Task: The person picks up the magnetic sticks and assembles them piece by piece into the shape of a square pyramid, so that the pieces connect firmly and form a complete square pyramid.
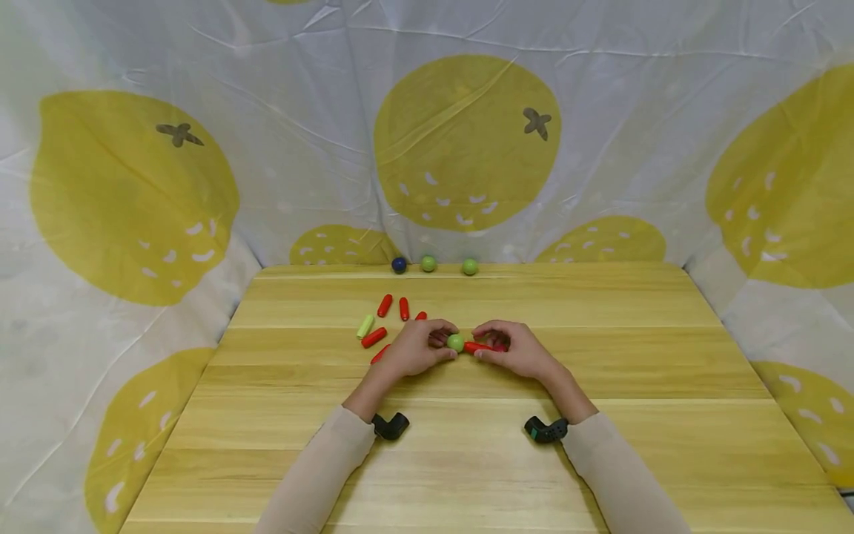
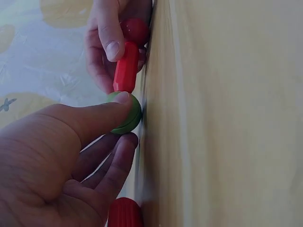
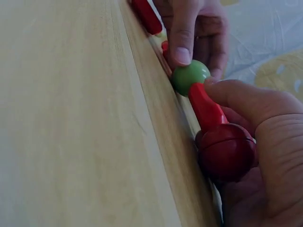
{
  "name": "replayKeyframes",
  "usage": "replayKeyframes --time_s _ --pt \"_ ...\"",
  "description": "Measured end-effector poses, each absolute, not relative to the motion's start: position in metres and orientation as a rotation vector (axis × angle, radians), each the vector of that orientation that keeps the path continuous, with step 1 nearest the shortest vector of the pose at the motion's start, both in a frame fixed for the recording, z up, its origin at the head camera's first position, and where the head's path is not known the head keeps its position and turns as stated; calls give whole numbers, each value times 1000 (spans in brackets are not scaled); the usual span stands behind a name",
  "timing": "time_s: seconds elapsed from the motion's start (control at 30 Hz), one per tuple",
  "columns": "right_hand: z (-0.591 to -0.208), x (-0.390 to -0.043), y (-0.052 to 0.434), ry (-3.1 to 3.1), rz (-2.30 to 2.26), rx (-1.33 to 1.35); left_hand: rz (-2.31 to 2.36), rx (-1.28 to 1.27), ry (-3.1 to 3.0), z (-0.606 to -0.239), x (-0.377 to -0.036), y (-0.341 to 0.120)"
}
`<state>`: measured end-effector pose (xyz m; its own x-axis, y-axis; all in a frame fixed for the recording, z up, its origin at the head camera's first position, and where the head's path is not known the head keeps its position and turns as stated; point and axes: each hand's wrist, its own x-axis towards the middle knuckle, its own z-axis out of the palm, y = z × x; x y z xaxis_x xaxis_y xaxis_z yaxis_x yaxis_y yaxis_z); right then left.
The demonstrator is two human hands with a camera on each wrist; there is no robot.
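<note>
Left hand (image 1: 416,347) low at table centre, fingers curled in a pinch, right hand (image 1: 512,348) just beside, likewise pinching, forearms angled inward, sleeved.

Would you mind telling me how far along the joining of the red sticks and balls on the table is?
Done: a red ball already sits on one end of the red stick. In hand: the left hand pinches a green ball against the stick's other end, which the right hand holds. Left: loose red sticks, a light green stick and three balls at the table's far edge remain unjoined.
</note>
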<state>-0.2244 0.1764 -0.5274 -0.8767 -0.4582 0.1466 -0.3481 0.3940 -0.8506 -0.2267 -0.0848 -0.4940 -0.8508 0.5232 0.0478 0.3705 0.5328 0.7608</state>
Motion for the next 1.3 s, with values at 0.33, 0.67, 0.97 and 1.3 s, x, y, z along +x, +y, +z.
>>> replayKeyframes --time_s 0.33,0.67,0.97,1.3 --pt "-527 -223 172 2478 -1426 -865 1297 786 2525 -497 -226 -82" --pt "-522 -219 173 2508 -1447 -934 1318 630 2749 -477 -237 -129" --pt "-522 -220 181 2565 -1540 -671 1321 321 2897 -472 -247 -195" --pt "-522 -220 182 2590 -1576 -533 1123 142 2846 -486 -248 -221"
